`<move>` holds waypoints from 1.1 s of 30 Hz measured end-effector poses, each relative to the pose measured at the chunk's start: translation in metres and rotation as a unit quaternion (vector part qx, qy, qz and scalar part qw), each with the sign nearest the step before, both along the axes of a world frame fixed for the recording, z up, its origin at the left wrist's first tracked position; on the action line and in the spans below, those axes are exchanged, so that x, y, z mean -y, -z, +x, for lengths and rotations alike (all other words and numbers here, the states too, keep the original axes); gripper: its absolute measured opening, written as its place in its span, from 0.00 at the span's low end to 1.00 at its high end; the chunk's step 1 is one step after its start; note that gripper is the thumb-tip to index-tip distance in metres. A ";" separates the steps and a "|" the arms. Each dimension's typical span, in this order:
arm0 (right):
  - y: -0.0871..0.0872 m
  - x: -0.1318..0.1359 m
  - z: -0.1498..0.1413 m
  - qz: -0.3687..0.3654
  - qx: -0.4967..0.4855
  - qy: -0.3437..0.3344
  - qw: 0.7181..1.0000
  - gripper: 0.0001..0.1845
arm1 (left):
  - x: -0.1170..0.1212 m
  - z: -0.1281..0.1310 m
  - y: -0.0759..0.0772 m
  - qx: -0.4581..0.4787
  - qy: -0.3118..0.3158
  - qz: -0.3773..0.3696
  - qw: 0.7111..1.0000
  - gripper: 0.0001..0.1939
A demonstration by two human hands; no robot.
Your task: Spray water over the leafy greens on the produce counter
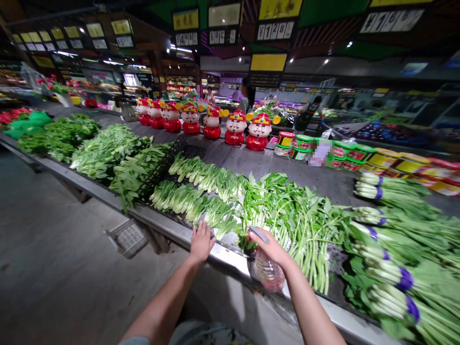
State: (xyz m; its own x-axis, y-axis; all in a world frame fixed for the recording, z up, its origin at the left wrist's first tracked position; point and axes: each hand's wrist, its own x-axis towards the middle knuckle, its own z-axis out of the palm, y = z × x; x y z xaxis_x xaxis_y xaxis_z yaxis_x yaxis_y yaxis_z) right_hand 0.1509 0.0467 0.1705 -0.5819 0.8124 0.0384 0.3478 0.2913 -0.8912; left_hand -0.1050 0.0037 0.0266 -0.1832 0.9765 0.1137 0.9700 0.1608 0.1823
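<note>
My right hand (272,248) is wrapped round the neck of a clear spray bottle (269,274) with a grey top. The bottle is over the front edge of the display, beside long-stemmed leafy greens (305,227). My left hand (201,243) rests at the shelf's front edge with its fingers stretched out, and it holds nothing. Its fingertips are at the near end of the small bok choy (187,203), which lie in two rows. Whether they touch the leaves I cannot tell.
A metal rim (230,258) runs along the display's front. Bunches with purple bands (393,282) lie at right. A black crate (158,175) stands at left, near more greens (104,148). Red figurines (236,128) and stacked tubs (301,146) line the back. A grey basket (129,237) sits low down.
</note>
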 end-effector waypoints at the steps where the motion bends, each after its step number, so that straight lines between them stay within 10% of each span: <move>1: -0.003 0.000 0.001 0.006 -0.001 0.005 1.000 0.20 | -0.002 0.000 -0.001 -0.002 0.004 -0.006 1.000 0.30; 19: -0.020 -0.024 -0.038 0.094 -0.015 0.141 0.985 0.22 | -0.015 -0.008 -0.014 0.006 0.050 -0.156 0.987 0.33; 33: -0.028 -0.015 -0.051 0.121 -0.052 0.225 0.965 0.20 | -0.009 -0.013 -0.015 -0.007 0.128 -0.101 0.987 0.32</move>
State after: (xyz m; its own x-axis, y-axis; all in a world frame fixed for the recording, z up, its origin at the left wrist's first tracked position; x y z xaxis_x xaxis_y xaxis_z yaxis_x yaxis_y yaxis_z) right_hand 0.1000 0.0621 0.1984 -0.1547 0.9419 0.2981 0.4000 0.3356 -0.8529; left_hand -0.1183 0.0128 0.0420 0.0735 0.9934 -0.0876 0.9858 -0.0591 0.1570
